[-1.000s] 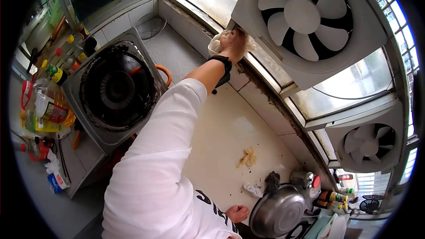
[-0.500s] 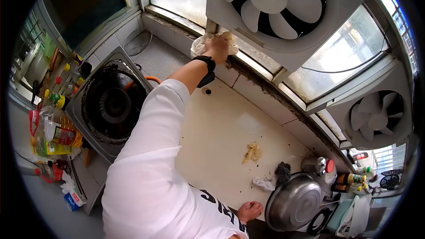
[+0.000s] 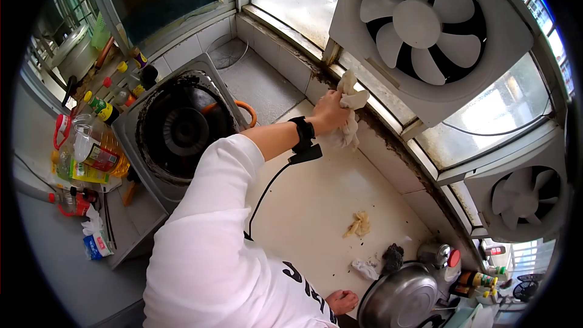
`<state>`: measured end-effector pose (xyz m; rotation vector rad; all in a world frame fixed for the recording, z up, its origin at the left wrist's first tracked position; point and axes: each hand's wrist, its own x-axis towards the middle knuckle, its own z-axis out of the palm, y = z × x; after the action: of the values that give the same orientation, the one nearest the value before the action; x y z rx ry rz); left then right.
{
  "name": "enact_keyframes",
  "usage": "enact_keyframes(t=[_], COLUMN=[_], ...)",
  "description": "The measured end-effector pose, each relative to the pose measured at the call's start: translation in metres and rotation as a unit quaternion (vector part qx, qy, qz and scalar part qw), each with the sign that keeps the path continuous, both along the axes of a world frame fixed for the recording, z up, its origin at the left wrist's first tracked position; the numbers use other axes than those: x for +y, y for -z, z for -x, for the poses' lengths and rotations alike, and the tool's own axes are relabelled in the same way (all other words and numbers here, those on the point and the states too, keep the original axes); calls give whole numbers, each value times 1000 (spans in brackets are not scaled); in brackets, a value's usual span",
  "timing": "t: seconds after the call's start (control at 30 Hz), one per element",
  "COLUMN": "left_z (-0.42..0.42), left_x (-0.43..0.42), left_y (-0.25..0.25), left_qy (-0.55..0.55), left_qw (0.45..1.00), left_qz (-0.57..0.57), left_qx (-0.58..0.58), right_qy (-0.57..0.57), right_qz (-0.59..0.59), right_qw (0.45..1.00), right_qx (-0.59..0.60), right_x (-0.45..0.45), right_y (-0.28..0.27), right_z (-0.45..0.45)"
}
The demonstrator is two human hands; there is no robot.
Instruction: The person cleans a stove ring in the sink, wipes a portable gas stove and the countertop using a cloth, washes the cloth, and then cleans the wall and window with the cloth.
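Note:
My left hand [image 3: 330,112], on the outstretched arm with a black wrist strap, is closed around a crumpled off-white cloth [image 3: 350,98]. Part of the cloth sticks up past the fingers and part hangs below them, beside the dirty tiled ledge under the window. The fingertips are partly hidden by the cloth. Close to my body, my right hand [image 3: 342,302] rests at the near edge of the pale countertop [image 3: 303,188], its fingers curled in with nothing visible in them. A yellowish crumpled rag [image 3: 358,224] lies on the countertop.
A blackened gas stove [image 3: 185,127] stands left, with oil and sauce bottles [image 3: 100,152] beyond it. To the right are an upturned metal basin [image 3: 401,297], a dark scouring pad [image 3: 393,259] and a white crumpled piece [image 3: 365,269]. A large fan [image 3: 416,24] juts from the window.
My left hand has moved along the window ledge, nearer my body, with the cloth still in it. The view has shifted, and a black cable now shows below the wrist strap. The right hand stays at the edge.

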<state>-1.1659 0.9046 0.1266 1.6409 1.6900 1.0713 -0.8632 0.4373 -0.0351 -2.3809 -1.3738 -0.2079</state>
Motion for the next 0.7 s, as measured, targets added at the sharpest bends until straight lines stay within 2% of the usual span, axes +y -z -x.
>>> enact_keyframes(t=[0.07,0.13,0.3,0.37,0.47,0.5,0.57,0.63,0.7], left_z=[35,68,169,195,219,208,198,190,181], left_x=[10,16,64,76,108,101,111,129,144], left_y=[0,-19,-55,-72,-57,-77,-76,-58,-43], left_qy=[-49,-74,-220,-251,-264,-234,-183,-157,-48], left_qw=[995,991,966,955,933,930,908,890,860], left_qz=[-45,-43,19,80,33,85,103,77,124], left_qx=[72,101,137,136,243,269,364,421,492], right_qy=[0,-5,31,21,10,6,15,33,29], right_qz=[-1,-11,-22,66,60,60,64,55,59], right_qw=[1000,1000,999,996,997,997,996,995,995], right_qx=[0,-3,-27,-53,-45,-49,-68,-81,-75], right_x=[0,1,0,-8,-3,-3,-1,-4,-8], right_y=[-1,2,4,-9,-21,-21,-20,-11,-8], right_z=[1,-1,2,2,7,8,9,6,2])
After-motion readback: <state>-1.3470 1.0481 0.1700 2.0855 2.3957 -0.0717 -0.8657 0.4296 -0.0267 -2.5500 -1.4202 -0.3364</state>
